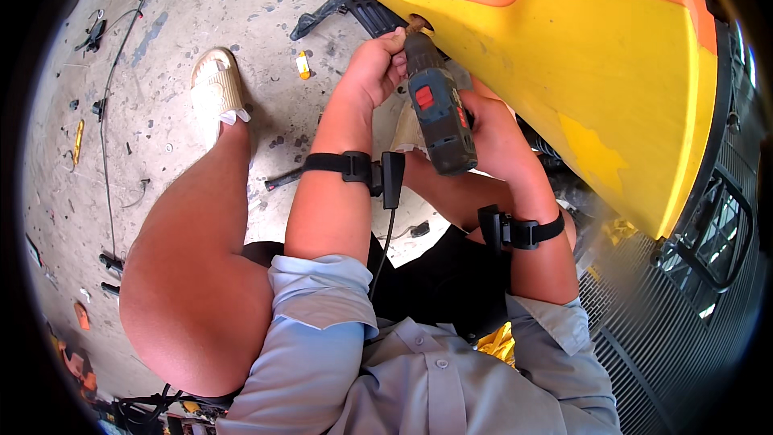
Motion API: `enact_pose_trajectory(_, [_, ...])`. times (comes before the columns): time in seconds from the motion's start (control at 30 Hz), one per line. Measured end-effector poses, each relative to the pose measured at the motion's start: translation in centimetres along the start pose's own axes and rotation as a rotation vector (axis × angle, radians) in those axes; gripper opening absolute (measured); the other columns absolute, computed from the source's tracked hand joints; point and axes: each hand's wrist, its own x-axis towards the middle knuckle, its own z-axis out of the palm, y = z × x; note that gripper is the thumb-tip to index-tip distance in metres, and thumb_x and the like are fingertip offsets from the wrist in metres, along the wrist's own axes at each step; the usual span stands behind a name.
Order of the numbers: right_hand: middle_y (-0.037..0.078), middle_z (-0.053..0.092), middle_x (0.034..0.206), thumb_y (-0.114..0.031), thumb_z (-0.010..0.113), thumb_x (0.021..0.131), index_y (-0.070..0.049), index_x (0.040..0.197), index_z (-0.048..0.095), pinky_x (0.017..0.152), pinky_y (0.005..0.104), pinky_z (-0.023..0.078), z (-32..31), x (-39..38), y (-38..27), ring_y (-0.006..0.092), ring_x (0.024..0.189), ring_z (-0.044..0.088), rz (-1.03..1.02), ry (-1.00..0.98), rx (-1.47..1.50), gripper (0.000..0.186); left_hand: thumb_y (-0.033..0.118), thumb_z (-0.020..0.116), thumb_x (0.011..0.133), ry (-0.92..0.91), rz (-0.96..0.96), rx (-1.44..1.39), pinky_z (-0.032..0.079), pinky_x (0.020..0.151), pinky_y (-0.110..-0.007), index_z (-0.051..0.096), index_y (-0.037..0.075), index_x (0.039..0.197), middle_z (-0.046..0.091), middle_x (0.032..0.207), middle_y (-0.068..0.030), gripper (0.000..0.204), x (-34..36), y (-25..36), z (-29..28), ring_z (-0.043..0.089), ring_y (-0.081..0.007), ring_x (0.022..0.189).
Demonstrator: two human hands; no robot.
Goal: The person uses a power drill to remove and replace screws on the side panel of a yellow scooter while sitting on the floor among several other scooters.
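A dark cordless drill (439,113) with a red switch points away from me, its front end close to a hole (420,24) in the lower edge of a yellow and orange body panel (555,72). My right hand (493,133) is wrapped round the drill's grip, most of which is hidden beneath its body. Up at the drill's chuck, my left hand (380,64) has its fingers closed beside a short brownish piece (415,26) at the hole. Whether those fingers pinch that piece or steady the chuck is hard to see.
A black ribbed plastic part (366,12) juts from under the panel. On the stained concrete floor lie a small yellow-orange item (303,65), a long thin cable (113,97) and scattered bits. A ribbed metal surface (644,314) and a black frame (717,229) stand at the right.
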Motion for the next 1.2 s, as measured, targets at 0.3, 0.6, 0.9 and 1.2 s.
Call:
enact_pose_trajectory(0.3, [0.014,0.073,0.084,-0.013,0.080,0.078,0.002,0.097,0.069,0.072,0.0327,0.054,-0.2,-0.2,-0.5,0.0225,0.076,0.069,-0.050,0.009,0.048,0.026,0.022,0.052,0.108,0.014,0.004,0.000,0.038,0.059,-0.025,0.059,0.008,0.101,0.045,0.071,0.0066,0.017,-0.2,0.0,0.1,0.038,-0.0075,0.060])
enact_pose_trajectory(0.6, [0.016,0.060,0.122,-0.014,0.084,0.073,0.002,0.097,0.069,0.077,0.0321,0.052,0.0,0.0,0.3,0.0211,0.086,0.066,-0.011,0.011,0.071,0.032,0.023,0.051,0.109,-0.018,0.006,-0.013,0.039,0.059,-0.024,0.060,0.007,0.102,0.044,0.071,0.0067,0.020,0.2,-0.2,-0.2,0.038,-0.0066,0.061])
enact_pose_trajectory(0.9, [0.012,0.069,0.101,-0.011,0.083,0.075,0.000,0.101,0.069,0.079,0.0317,0.052,-0.2,-0.1,0.1,0.0192,0.086,0.065,0.016,0.007,-0.015,0.033,0.027,0.048,0.109,-0.046,-0.019,0.007,0.038,0.061,-0.028,0.056,0.010,0.090,0.041,0.066,0.0055,0.027,-0.1,0.1,-0.2,0.038,-0.0109,0.060])
enact_pose_trajectory(1.2, [0.017,0.071,0.083,-0.014,0.081,0.075,0.000,0.096,0.068,0.076,0.0367,0.052,0.0,0.0,2.0,0.0300,0.078,0.066,-0.062,0.071,0.034,0.028,0.035,0.049,0.106,-0.054,0.068,-0.019,0.036,0.061,-0.029,0.052,0.011,0.079,0.038,0.060,0.0049,0.036,0.0,-0.7,0.2,0.038,-0.0121,0.057])
